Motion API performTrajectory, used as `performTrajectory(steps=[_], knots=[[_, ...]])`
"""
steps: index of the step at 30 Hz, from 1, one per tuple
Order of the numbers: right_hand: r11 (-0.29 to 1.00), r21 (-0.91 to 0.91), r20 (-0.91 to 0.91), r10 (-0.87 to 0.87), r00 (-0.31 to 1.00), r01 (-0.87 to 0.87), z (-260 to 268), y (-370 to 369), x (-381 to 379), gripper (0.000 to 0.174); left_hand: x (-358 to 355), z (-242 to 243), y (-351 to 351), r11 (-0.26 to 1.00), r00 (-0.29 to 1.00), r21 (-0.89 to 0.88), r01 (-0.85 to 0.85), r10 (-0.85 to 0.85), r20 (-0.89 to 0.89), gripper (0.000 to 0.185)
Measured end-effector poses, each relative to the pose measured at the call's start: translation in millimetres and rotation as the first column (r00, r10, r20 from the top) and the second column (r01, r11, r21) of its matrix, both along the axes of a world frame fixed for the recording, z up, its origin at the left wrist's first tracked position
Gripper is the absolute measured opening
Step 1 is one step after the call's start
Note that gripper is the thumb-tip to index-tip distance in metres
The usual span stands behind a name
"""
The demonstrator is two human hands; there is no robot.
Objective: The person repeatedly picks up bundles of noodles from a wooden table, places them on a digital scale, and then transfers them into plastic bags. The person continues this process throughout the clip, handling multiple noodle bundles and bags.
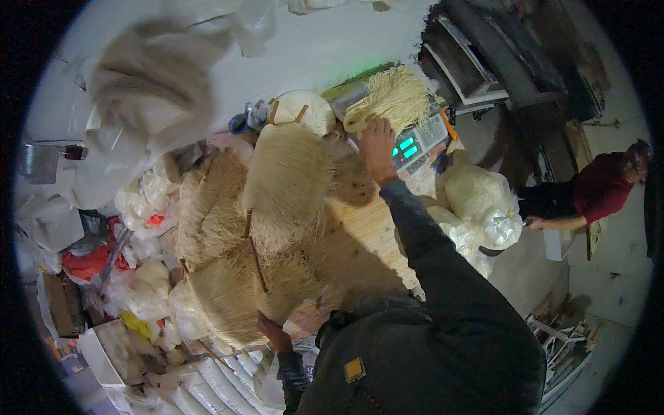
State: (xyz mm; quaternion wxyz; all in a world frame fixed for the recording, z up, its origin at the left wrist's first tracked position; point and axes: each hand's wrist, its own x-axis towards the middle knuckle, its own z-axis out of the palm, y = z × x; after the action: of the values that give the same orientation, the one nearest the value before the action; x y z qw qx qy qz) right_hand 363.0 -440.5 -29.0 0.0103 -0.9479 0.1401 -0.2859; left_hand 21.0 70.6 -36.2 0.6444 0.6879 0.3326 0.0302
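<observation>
My right hand (378,148) touches the near edge of a bundle of pale noodles (397,98). Its fingers lie close together, but whether they grip the strands is unclear. Under the bundle is a digital scale (428,137) with lit green displays. My left hand (274,332) is low in the view at the near edge of a noodle sheet (228,301); its fingers are partly hidden and its grip cannot be made out. Another long sheet of noodles (288,176) lies over the pile, with wooden sticks (257,264) among the sheets.
Bagged noodles (477,202) stand right of my forearm on the wooden table (363,228). Plastic bags (140,285) crowd the left side. A blue-rimmed container (238,124) is at the back. A person in a red shirt (604,181) stands at the right, one hand near the bags.
</observation>
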Motion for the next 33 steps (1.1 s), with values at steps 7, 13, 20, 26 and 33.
performTrajectory(steps=[7, 13, 20, 26, 33], knots=[[0.38, 0.861, 0.046, 0.603, 0.796, -0.338, 22, 115, -162, 0.038, 24, 30, -35, 0.957, 0.972, 0.173, 0.232, -0.224, -0.066, 0.048], [-0.116, 0.961, 0.26, 0.695, 0.67, -0.252, 79, 186, -222, 0.044, 30, 55, -50, 0.884, 0.89, 0.115, 0.454, -0.455, -0.02, 0.054], [-0.016, 0.967, 0.157, 0.822, 0.547, -0.253, 80, 195, -243, 0.034, 6, 34, -54, 0.854, 0.901, 0.347, 0.387, -0.43, 0.055, 0.062], [-0.134, 0.974, 0.221, 0.741, 0.635, -0.182, 24, 206, -264, 0.032, -10, 15, -35, 0.844, 0.853, 0.123, 0.522, -0.516, -0.078, 0.03], [-0.038, 0.999, 0.043, 0.734, 0.678, -0.021, 50, 177, -261, 0.028, 13, 93, -90, 0.816, 0.865, 0.388, 0.428, -0.495, 0.088, 0.055]])
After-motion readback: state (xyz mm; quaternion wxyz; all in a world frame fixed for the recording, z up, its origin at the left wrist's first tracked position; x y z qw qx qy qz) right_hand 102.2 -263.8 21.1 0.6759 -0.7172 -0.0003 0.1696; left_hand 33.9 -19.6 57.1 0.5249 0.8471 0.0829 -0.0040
